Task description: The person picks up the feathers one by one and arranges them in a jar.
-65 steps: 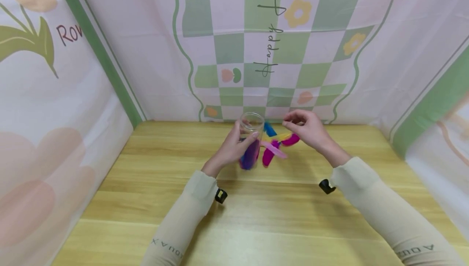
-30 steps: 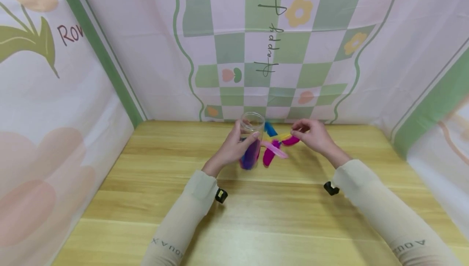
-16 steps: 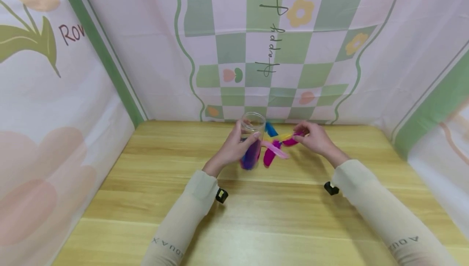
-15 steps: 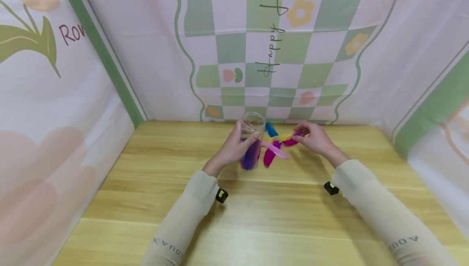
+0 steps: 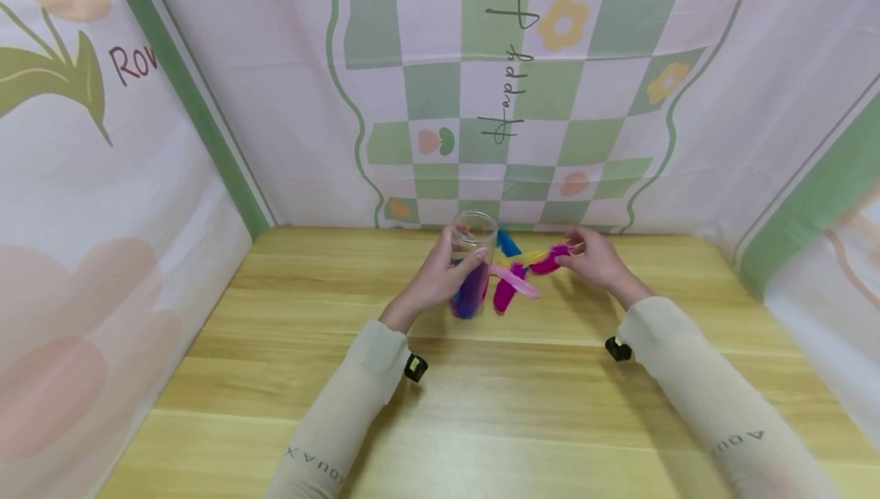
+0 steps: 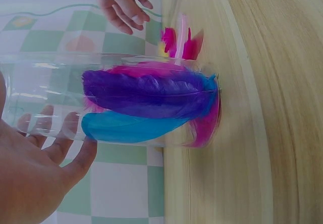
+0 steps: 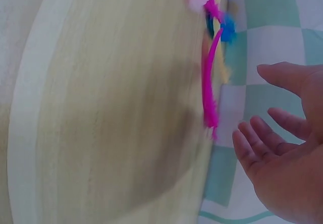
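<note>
Status: the filling of the tall, transparent, cylindrical jar (image 6: 55, 82) of glass or plastic appears part done. Inside the jar stand a broad purple feather (image 6: 151, 95), a turquoise-blue feather (image 6: 133, 129) and some magenta plumage (image 6: 208, 128); their exact count cannot be told. Outside, to the right of the jar, at least five loose feathers appear to be left: a bright blue feather (image 5: 509, 242) toward the far side, a thin yellow feather (image 5: 525, 257), a pale pink feather (image 5: 520, 283) crossing a short magenta feather (image 5: 505, 299), and, farthest from the jar, a second magenta feather (image 5: 550, 260).

Hands: the left hand (image 5: 436, 277) curls fingers and thumb round the jar and holds it roughly upright; whether the base touches the light wooden table (image 5: 481, 422) cannot be confirmed. The right hand (image 5: 600, 258) is right of the jar, just beside the second magenta feather, fingers loosely bent and thumb apart, nothing visibly gripped.

Change: against the head view of about two seconds earlier, jar and left hand keep their place. The right hand sits farther right of the jar, and more of the second magenta feather is exposed
</note>
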`<action>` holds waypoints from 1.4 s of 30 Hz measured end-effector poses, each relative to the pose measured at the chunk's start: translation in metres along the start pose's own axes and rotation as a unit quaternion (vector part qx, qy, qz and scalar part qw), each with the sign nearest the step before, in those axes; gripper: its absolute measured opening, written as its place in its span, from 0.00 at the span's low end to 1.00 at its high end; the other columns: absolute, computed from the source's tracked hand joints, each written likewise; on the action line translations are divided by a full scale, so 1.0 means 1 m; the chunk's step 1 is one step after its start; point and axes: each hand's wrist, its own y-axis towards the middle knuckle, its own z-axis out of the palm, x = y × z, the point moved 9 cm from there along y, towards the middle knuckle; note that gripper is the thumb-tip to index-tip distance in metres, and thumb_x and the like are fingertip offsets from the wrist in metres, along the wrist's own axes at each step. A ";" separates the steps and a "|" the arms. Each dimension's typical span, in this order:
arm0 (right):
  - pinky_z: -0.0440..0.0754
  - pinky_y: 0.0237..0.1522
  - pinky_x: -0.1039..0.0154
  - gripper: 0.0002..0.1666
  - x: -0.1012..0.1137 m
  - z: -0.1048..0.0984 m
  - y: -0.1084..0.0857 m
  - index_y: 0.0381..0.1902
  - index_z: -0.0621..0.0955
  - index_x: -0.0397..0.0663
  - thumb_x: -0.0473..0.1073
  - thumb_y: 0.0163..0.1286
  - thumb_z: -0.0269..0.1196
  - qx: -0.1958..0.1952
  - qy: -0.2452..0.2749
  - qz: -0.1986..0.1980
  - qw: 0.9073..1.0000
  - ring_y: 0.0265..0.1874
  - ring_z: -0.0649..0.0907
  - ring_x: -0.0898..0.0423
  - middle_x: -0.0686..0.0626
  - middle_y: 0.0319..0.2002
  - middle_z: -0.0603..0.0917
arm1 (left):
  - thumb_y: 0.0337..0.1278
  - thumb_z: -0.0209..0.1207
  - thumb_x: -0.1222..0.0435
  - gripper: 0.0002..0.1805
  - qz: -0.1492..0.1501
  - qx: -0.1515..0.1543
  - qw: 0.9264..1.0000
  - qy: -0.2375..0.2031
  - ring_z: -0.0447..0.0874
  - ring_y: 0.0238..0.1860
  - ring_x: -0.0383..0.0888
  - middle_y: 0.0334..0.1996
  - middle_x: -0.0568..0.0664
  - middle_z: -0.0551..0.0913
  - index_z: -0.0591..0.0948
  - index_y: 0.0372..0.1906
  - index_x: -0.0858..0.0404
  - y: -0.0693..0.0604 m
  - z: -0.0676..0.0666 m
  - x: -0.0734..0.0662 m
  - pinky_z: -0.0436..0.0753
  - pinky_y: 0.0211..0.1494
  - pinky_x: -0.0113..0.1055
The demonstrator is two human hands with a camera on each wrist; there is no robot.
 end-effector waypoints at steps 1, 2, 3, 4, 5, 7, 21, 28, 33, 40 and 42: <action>0.76 0.61 0.36 0.36 -0.002 0.000 0.001 0.67 0.67 0.22 0.37 0.69 0.66 -0.001 0.002 0.004 1.000 0.59 0.76 0.27 0.22 0.59 0.75 | 0.78 0.54 0.52 0.36 0.001 0.001 1.000 -0.002 0.70 0.69 0.58 0.72 0.64 0.64 0.56 0.74 0.69 0.000 0.000 0.000 0.71 0.71 0.58; 0.76 0.61 0.36 0.36 -0.005 0.000 0.002 0.67 0.66 0.22 0.37 0.69 0.66 -0.002 0.003 0.006 1.000 0.59 0.76 0.27 0.22 0.59 0.74 | 0.78 0.54 0.52 0.36 0.002 0.001 1.000 -0.004 0.70 0.69 0.58 0.72 0.65 0.63 0.55 0.74 0.70 0.000 0.000 -0.001 0.71 0.71 0.59; 0.76 0.61 0.36 0.37 -0.007 0.000 0.003 0.67 0.66 0.21 0.37 0.69 0.66 -0.003 0.005 0.008 1.000 0.59 0.76 0.27 0.21 0.60 0.74 | 0.78 0.53 0.51 0.37 0.003 0.002 1.000 -0.005 0.70 0.69 0.58 0.72 0.66 0.63 0.55 0.75 0.70 0.000 0.000 -0.001 0.70 0.71 0.60; 0.76 0.61 0.36 0.37 -0.010 0.001 0.003 0.67 0.66 0.21 0.37 0.69 0.67 -0.003 0.005 0.011 1.000 0.59 0.76 0.27 0.21 0.60 0.74 | 0.78 0.53 0.51 0.37 0.003 0.003 1.000 -0.006 0.70 0.69 0.58 0.72 0.66 0.63 0.55 0.75 0.70 0.000 0.000 -0.001 0.70 0.71 0.60; 0.76 0.60 0.36 0.37 -0.012 0.001 0.004 0.68 0.65 0.21 0.38 0.69 0.67 -0.004 0.005 0.014 1.000 0.59 0.76 0.27 0.21 0.60 0.73 | 0.78 0.53 0.51 0.37 0.003 0.003 1.000 -0.007 0.69 0.69 0.58 0.72 0.65 0.63 0.55 0.75 0.70 0.000 0.000 -0.001 0.70 0.71 0.60; 0.76 0.61 0.36 0.38 -0.017 0.002 0.006 0.68 0.65 0.20 0.38 0.70 0.66 -0.006 0.006 0.022 1.000 0.60 0.75 0.27 0.22 0.62 0.72 | 0.78 0.53 0.51 0.37 0.003 0.003 1.000 -0.009 0.69 0.69 0.58 0.73 0.65 0.62 0.55 0.75 0.70 0.000 0.000 -0.001 0.70 0.71 0.60; 0.67 0.69 0.35 0.43 -0.037 0.010 0.010 0.73 0.56 0.21 0.39 0.72 0.63 -0.013 0.049 0.085 0.995 0.66 0.68 0.25 0.19 0.67 0.64 | 0.77 0.54 0.51 0.35 0.000 -0.001 1.000 -0.002 0.70 0.69 0.56 0.72 0.62 0.64 0.56 0.74 0.67 -0.001 -0.001 -0.001 0.71 0.71 0.57; 0.68 0.69 0.38 0.44 -0.048 0.021 0.015 0.74 0.53 0.21 0.34 0.71 0.62 -0.022 0.110 0.115 0.987 0.66 0.68 0.28 0.21 0.68 0.64 | 0.78 0.53 0.51 0.34 0.004 0.002 1.000 0.002 0.70 0.69 0.55 0.73 0.61 0.63 0.56 0.74 0.66 0.000 0.000 0.000 0.72 0.71 0.55; 0.67 0.70 0.39 0.43 -0.051 0.026 0.020 0.74 0.55 0.20 0.33 0.69 0.63 -0.033 0.110 0.114 0.987 0.64 0.70 0.29 0.21 0.66 0.67 | 0.78 0.53 0.52 0.33 0.006 0.002 1.000 0.002 0.69 0.70 0.55 0.73 0.57 0.62 0.56 0.74 0.65 0.000 -0.001 -0.001 0.72 0.71 0.54; 0.69 0.68 0.37 0.41 -0.046 0.024 0.020 0.68 0.65 0.18 0.36 0.67 0.69 -0.035 0.049 0.093 0.994 0.60 0.74 0.28 0.20 0.60 0.73 | 0.78 0.53 0.52 0.32 0.007 0.001 1.000 0.012 0.70 0.69 0.53 0.73 0.55 0.62 0.57 0.73 0.64 0.000 0.000 -0.003 0.73 0.71 0.50; 0.69 0.67 0.37 0.37 -0.042 0.023 0.019 0.65 0.69 0.18 0.37 0.66 0.69 -0.037 0.035 0.086 0.995 0.58 0.75 0.28 0.21 0.58 0.75 | 0.78 0.53 0.52 0.32 0.006 -0.001 1.000 0.013 0.70 0.69 0.54 0.73 0.55 0.62 0.57 0.73 0.64 0.000 -0.001 -0.002 0.73 0.70 0.51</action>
